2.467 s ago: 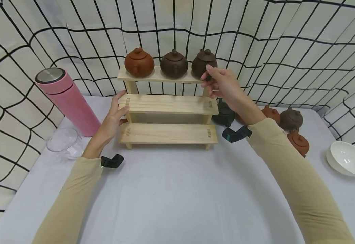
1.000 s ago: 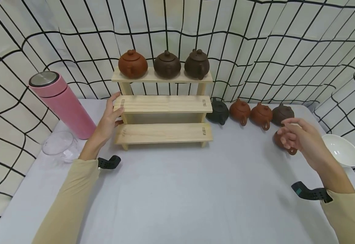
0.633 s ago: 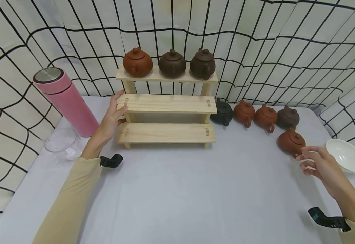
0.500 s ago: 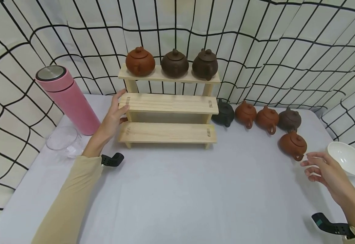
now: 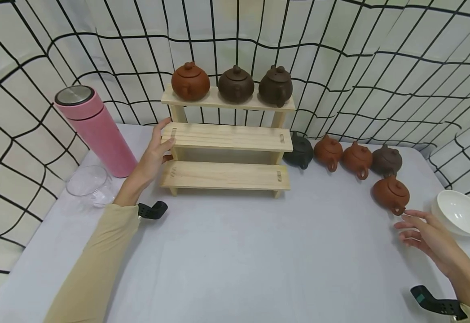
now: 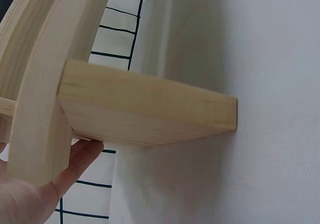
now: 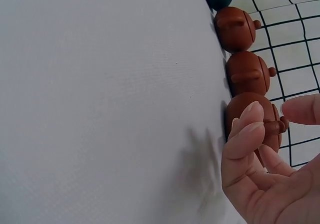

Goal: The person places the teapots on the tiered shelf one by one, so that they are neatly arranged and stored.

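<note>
A three-tier wooden display stand [image 5: 226,175] stands on the white table. My left hand [image 5: 151,154] grips the left end of its middle board, the thumb on top. In the left wrist view, fingers [image 6: 82,159] bend against the wood. Three teapots line the top tier: a reddish-brown teapot [image 5: 190,81], a dark brown teapot [image 5: 236,84] and another dark teapot [image 5: 275,86]. At the right, my right hand [image 5: 430,237], loosely bent and holding nothing, is beside the front reddish-brown teapot [image 5: 390,194]; the head view leaves contact with it unclear.
Behind that teapot stand a black teapot [image 5: 299,151], two reddish teapots [image 5: 328,151] and a grey-brown teapot [image 5: 387,160]. A white bowl [image 5: 463,214] is at the far right. Left are a pink flask [image 5: 101,134] and a clear glass bowl [image 5: 90,185]. Black wire mesh [image 5: 323,54] borders the table.
My right hand has left the rightmost top-tier teapot and moved right and toward me, to the front reddish-brown teapot. My left hand keeps its grip on the stand.
</note>
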Available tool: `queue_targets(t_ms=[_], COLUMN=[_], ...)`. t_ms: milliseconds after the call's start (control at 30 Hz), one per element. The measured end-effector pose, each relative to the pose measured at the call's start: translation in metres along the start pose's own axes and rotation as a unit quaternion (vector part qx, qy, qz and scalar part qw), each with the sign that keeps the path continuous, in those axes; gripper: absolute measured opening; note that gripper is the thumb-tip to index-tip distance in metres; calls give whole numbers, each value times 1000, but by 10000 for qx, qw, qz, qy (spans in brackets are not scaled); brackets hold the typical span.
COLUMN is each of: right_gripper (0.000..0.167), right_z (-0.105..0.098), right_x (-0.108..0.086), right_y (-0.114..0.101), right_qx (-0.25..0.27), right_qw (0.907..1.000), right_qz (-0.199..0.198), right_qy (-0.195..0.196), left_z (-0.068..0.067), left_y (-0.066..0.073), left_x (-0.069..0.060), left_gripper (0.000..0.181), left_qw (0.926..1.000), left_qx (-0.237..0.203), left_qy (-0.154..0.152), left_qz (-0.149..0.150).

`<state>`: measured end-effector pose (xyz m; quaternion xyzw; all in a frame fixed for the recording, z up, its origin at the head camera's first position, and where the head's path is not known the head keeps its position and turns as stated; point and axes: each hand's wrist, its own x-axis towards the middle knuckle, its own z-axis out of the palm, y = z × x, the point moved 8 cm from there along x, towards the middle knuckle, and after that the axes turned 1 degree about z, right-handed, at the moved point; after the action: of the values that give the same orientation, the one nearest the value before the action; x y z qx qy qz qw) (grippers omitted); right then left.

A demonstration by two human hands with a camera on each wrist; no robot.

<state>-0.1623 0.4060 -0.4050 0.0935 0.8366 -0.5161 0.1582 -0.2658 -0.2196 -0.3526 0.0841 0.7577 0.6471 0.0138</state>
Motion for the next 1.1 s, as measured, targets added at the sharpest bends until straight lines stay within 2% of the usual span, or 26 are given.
queue_targets(t_ms=[233,367,533,600,733,933,1033,1100], right_gripper=[27,17,30,30,35,36,37,37], right_z=[5,9,18,22,29,34,37,39], right_x=[3,7,10,11,13,16,17,17], right_y=[2,3,-3,-7,-12,-8,-9,-9], right_qx=[577,1217,1699,2032,2873,3592,4109,4383], right_qw=[9978,9907,9792,9697,9423,9135,8893,8772], right_qz=[-106,-82,-353,-467,-494,-372,-309,-269], right_qy=[-298,-608,-1056,-1270,-1648,-1875,-1985,-1941], left_z=[6,8,4,2,1,0,-1,-1], left_y=[-1,-2,-3,-4,-4,-2,0,1], left_x=[1,1,-1,-2,-3,-3,-3,-2], left_gripper=[68,68,67,67,66,66,65,65], left_qw=[10000,10000,10000,9999,9999,9999,10000,10000], left_qx=[-17,-49,66,119,151,153,70,-12], left_qy=[-37,-31,44,84,74,56,60,52], left_qz=[4,20,17,3,-19,-35,-14,-3])
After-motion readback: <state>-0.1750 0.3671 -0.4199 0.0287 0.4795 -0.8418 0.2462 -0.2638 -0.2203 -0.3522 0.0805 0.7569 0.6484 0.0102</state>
